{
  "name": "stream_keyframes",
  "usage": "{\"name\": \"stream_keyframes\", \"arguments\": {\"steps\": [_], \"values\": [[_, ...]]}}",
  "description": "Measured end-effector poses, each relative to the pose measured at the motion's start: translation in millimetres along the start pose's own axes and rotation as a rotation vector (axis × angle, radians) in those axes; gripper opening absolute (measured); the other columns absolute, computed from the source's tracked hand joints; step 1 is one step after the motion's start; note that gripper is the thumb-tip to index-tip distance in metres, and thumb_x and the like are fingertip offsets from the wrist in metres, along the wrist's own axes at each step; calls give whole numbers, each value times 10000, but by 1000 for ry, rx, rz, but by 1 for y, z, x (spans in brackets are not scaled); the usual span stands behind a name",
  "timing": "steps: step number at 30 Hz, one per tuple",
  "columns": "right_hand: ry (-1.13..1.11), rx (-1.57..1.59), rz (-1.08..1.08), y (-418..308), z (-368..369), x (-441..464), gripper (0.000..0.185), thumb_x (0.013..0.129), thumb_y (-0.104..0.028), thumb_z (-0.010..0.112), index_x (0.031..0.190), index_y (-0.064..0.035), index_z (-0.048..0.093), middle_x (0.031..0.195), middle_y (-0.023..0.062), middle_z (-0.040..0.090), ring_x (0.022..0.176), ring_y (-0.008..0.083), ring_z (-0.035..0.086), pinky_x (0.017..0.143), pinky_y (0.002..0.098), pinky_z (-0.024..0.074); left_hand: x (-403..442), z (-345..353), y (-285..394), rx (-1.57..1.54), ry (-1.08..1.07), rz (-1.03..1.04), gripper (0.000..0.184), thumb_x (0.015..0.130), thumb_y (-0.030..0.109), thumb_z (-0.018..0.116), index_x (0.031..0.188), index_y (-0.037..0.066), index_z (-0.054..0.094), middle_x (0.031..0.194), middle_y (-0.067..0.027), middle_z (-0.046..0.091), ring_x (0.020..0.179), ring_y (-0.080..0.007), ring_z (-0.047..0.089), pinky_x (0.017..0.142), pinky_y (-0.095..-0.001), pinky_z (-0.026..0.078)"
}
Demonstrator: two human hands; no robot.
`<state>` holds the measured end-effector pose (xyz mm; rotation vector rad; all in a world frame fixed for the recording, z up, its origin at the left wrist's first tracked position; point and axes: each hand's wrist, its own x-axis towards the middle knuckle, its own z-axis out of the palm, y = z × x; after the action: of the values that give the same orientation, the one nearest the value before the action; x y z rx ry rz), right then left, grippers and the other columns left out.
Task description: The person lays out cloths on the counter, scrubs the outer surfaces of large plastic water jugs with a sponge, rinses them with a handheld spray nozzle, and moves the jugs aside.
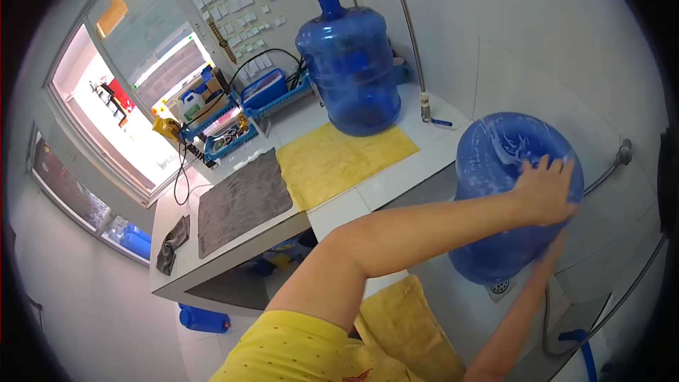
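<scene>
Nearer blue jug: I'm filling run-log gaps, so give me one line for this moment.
left hand: spread on nearer jug | right hand: mostly hidden | capped jug: upright on counter

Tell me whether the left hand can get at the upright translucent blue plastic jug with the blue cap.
Probably not right now: the left hand is spread against another translucent blue plastic jug. Once freed, it likely could; the near side of the capped jug looks unobstructed.

The worn top (265,361) was yellow, with a short sleeve (304,325) ending above the left elbow (343,251); small dark dots were scattered on it, and a reddish print (358,376) showed
</scene>
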<state>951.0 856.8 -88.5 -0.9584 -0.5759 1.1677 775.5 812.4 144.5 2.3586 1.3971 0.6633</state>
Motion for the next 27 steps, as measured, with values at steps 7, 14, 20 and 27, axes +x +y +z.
{"name": "stream_keyframes", "arguments": {"steps": [7,14,20,27], "values": [[94,-156,-427,-33,59,-61,518,941,-411,450,1308,-46,429,1253,113,483,1141,193,477,961,348,384,40,2,-6,-462,-30,-98,938,761,516,616,1394,-53,220,1402,-263,313,1326,-368,294,1066,-532,232],[-47,131,479,169,-120,2,650,902,-517,439,1338,-39,381,1291,154,480,1167,277,488,980,423,401,-33,-50,-53,72,-262,658,1088,610,612,739,1423,62,270,1459,-227,244,1356,-422,195,1082,-509,213],[-731,1056,971,183,-68,-109,517,941,-461,392,1249,-62,508,1249,75,545,1174,231,478,1000,445,396,-63,-75,-95,166,-248,411,870,716,710,548,1394,191,384,1451,-143,315,1352,-414,228,1076,-563,157],[-16,61,464,-4,-2,-8,348,917,-262,432,1196,-82,538,1123,90,594,1085,222,551,935,380,430,-55,-47,-67,160,21,-87,536,887,489,445,1314,167,477,1420,-132,365,1338,-369,284,1068,-556,167]]}}
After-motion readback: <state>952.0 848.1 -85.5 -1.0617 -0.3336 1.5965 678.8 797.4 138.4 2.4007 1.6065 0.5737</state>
